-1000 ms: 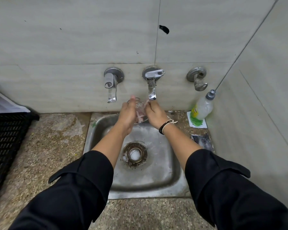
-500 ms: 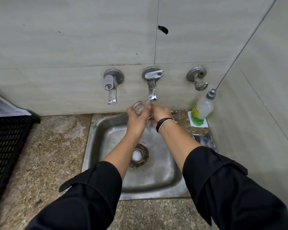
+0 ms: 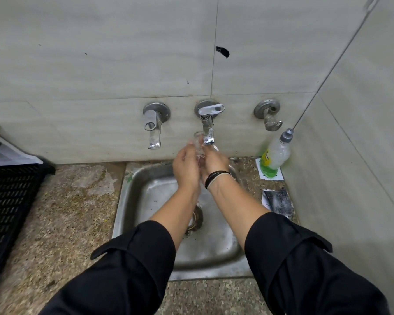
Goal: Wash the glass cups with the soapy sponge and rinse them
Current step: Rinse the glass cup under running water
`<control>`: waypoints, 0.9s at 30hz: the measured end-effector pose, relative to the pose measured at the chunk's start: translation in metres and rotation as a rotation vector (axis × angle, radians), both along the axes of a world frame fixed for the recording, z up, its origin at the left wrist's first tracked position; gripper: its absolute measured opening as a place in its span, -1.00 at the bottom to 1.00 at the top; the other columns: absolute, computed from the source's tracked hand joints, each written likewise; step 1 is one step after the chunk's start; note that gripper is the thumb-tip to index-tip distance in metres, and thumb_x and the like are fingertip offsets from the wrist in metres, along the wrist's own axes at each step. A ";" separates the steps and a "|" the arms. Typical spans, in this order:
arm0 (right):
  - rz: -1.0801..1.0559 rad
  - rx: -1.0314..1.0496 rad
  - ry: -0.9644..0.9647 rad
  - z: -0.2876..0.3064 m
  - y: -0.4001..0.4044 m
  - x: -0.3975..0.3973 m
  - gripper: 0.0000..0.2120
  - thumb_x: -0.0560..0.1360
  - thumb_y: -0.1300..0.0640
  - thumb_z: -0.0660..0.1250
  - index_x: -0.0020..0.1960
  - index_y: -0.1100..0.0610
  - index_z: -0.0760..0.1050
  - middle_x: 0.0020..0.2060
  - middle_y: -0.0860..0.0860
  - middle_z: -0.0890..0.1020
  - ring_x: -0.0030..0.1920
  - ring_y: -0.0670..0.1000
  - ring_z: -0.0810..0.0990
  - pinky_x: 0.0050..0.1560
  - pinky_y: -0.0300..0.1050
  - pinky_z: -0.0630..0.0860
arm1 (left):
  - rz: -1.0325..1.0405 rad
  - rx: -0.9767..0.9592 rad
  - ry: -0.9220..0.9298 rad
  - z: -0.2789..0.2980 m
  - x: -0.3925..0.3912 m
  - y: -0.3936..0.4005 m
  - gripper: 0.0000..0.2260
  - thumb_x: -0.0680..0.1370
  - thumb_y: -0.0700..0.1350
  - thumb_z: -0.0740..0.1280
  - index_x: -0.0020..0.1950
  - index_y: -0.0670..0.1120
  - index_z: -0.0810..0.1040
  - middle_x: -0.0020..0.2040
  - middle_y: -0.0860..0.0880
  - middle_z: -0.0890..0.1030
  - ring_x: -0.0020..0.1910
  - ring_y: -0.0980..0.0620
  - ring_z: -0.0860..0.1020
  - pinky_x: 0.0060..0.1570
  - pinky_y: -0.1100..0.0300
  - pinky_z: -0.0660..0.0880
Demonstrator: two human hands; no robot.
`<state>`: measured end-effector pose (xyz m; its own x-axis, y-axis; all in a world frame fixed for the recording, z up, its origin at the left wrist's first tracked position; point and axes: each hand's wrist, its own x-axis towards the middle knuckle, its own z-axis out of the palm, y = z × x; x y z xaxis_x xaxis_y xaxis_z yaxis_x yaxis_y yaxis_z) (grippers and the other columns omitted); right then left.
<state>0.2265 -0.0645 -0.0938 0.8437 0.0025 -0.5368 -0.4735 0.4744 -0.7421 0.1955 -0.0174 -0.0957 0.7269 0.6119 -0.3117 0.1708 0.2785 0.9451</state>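
A clear glass cup (image 3: pixel 198 142) is held up under the middle tap (image 3: pixel 208 130), over the back of the steel sink (image 3: pixel 150 196). My left hand (image 3: pixel 185 168) grips the cup from the left, fingers curled round its side. My right hand (image 3: pixel 214 163), with a black band at the wrist, wraps the cup from the right just below the spout. Most of the glass is hidden between the two hands; only its rim shows above them. No sponge is in view.
Another tap (image 3: pixel 154 128) is at the left and a third wall fitting (image 3: pixel 270 114) at the right. A soap bottle (image 3: pixel 275 153) stands in the right corner, a dark packet (image 3: pixel 278 202) lies beside the sink, and a black crate (image 3: pixel 7 201) sits at the left.
Both hands have lifted the cup closer to the middle tap's spout and drawn nearer together; the cup's rim now shows above the fingers.
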 end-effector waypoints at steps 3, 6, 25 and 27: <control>0.105 -0.350 0.029 -0.004 -0.003 -0.005 -0.54 0.30 -0.18 0.57 -0.18 0.24 0.63 -0.28 0.06 0.71 -0.24 0.04 0.70 -0.21 -0.09 0.66 | -0.002 -0.130 -0.019 -0.009 -0.003 -0.010 -0.53 0.51 0.22 0.44 0.16 -0.12 0.48 -0.01 -0.11 0.68 -0.09 -0.01 0.69 -0.07 0.01 0.64; 0.299 -0.663 -0.110 0.002 -0.022 0.003 -0.48 0.38 -0.27 0.48 0.03 0.16 0.53 -0.24 -0.03 0.63 -0.14 0.06 0.66 -0.23 -0.12 0.50 | -0.112 0.012 0.040 -0.021 -0.005 -0.003 -0.65 0.54 0.29 0.27 0.06 0.05 0.36 0.04 -0.16 0.64 0.03 -0.16 0.67 0.05 -0.27 0.62; 0.286 -1.080 -0.755 0.004 -0.039 -0.002 -0.83 0.59 0.13 0.06 -0.18 0.08 0.27 -0.27 0.05 0.47 -0.23 0.11 0.43 -0.23 -0.03 0.24 | -0.443 -0.137 0.296 0.018 0.007 0.029 -0.62 0.56 0.25 0.17 -0.01 -0.05 0.52 -0.22 -0.07 0.53 -0.38 -0.06 0.47 -0.37 0.12 0.40; 0.303 -1.137 -0.884 0.002 -0.043 -0.001 -0.88 0.59 0.17 0.06 -0.13 0.09 0.26 -0.24 0.06 0.44 -0.23 0.11 0.42 -0.25 0.00 0.25 | -0.551 -0.226 0.414 0.026 0.006 0.036 -0.64 0.56 0.22 0.18 -0.08 -0.05 0.52 -0.29 -0.05 0.50 -0.45 0.01 0.43 -0.38 0.21 0.36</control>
